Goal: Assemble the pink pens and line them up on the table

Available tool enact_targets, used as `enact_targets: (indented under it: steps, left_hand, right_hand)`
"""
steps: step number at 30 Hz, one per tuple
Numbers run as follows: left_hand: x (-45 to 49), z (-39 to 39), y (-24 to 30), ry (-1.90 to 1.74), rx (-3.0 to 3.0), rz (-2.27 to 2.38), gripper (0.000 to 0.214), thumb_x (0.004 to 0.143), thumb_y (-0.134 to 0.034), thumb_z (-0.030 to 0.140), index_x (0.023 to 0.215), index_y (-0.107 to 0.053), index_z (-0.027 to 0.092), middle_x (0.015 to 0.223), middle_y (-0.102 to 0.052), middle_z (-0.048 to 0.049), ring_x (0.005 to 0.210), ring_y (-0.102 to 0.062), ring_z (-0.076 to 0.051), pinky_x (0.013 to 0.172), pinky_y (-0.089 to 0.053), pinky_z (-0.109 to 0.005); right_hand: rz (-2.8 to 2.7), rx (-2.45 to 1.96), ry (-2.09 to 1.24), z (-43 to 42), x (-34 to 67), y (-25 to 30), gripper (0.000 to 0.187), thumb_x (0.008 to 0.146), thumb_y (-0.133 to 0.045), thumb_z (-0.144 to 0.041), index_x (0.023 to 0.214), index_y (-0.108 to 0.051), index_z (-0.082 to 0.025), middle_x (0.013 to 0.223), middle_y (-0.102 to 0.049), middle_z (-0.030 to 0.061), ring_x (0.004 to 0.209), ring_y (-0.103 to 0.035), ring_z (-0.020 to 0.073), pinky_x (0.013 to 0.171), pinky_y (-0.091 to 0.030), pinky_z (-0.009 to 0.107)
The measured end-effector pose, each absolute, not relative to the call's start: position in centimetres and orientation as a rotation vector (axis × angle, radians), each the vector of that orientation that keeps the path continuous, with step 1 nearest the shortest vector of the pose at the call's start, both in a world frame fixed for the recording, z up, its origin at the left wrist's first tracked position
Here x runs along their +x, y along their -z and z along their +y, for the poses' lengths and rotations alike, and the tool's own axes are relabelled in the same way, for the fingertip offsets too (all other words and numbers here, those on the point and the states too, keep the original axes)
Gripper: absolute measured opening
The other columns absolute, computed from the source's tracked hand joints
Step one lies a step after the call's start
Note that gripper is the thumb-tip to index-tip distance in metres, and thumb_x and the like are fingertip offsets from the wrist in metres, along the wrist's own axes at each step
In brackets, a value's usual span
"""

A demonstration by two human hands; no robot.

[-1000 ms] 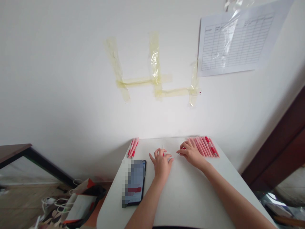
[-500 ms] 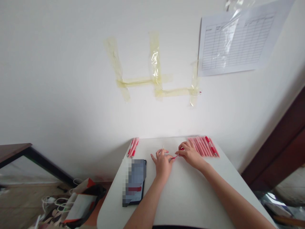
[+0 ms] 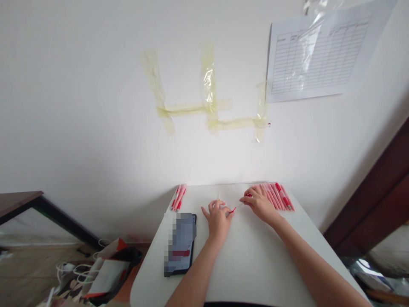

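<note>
My left hand (image 3: 220, 221) rests low over the white table, thumb and forefinger pinched on a small red pen part (image 3: 233, 210). To the right, my right hand (image 3: 261, 207) has its fingers closed round another red pen part (image 3: 249, 195), mostly covered by the fingers. A thin, pale strip or rod (image 3: 238, 206) shows faintly in the gap between the hands; its kind is unclear. Just beyond my right hand lies a row of several pink and red pens (image 3: 279, 197), side by side. A smaller group of pens (image 3: 179, 198) lies at the far left corner.
A phone (image 3: 183, 245) lies on the table (image 3: 255, 264) left of my left forearm. The wall (image 3: 105, 106) rises directly behind the far edge, with yellowish tape and a printed sheet (image 3: 313, 59) on it. Bags and cables (image 3: 96, 273) crowd the floor at left.
My right hand has shifted slightly right and away from the left, taking its red part along. The gap between the two red parts has widened. My left hand has barely moved.
</note>
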State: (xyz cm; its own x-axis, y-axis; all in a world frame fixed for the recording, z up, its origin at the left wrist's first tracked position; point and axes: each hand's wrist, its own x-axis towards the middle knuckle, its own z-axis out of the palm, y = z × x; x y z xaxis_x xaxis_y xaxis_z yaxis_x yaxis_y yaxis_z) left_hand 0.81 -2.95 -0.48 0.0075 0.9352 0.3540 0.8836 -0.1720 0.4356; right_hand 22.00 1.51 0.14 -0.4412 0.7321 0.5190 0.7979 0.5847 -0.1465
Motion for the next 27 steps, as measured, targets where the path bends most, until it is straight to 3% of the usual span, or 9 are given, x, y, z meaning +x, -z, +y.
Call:
enact_targets:
  steps: [7,11,16,27]
  left_hand:
    - [0.84,-3.01,0.38,-0.89,2.16,1.99,0.004,0.083,-0.072,0.027,0.083,-0.076,0.027,0.122,-0.065,-0.0045,0.13,-0.048,-0.029,0.116,-0.012,-0.078]
    - [0.85,-3.04,0.32,-0.892,2.158,2.011,0.003,0.083,-0.072,0.027,0.081,-0.075,0.026,0.121,-0.066,-0.0041,0.13,-0.048,-0.029,0.116,-0.012,-0.079]
    - [0.78,-3.01,0.36,-0.872,2.164,2.028,0.004,0.083,-0.072,0.028,0.081,-0.075,0.026,0.122,-0.065,-0.0044,0.13,-0.048,-0.029,0.116,-0.011,-0.078]
    - [0.81,-3.06,0.4,-0.887,2.156,2.027,0.003,0.082,-0.073,0.029,0.08,-0.074,0.026,0.122,-0.065,-0.004,0.13,-0.046,-0.028,0.117,-0.011,-0.077]
  right_hand:
    - [-2.258,-1.29,0.142,1.85,22.55,0.04,0.029,0.101,-0.048,-0.023,0.109,-0.075,-0.031,0.109,-0.065,0.008,0.111,-0.053,0.0263,0.1,-0.039,0.048]
    - [-2.247,-1.326,0.159,1.74,22.4,0.04,0.026,0.099,-0.052,-0.024,0.102,-0.076,-0.033,0.122,-0.059,0.0074,0.118,-0.049,0.0273,0.105,-0.035,0.053]
    - [-2.338,-1.295,0.073,1.72,22.11,0.39,0.025,0.096,-0.056,-0.021,0.098,-0.078,-0.034,0.11,-0.061,0.0064,0.115,-0.05,0.0267,0.11,-0.03,0.057]
    - [-2.36,-1.322,-0.012,1.62,22.61,0.21,0.033,0.096,-0.053,-0.019,0.099,-0.078,-0.04,0.114,-0.067,0.0037,0.12,-0.051,0.0293,0.114,-0.017,0.072]
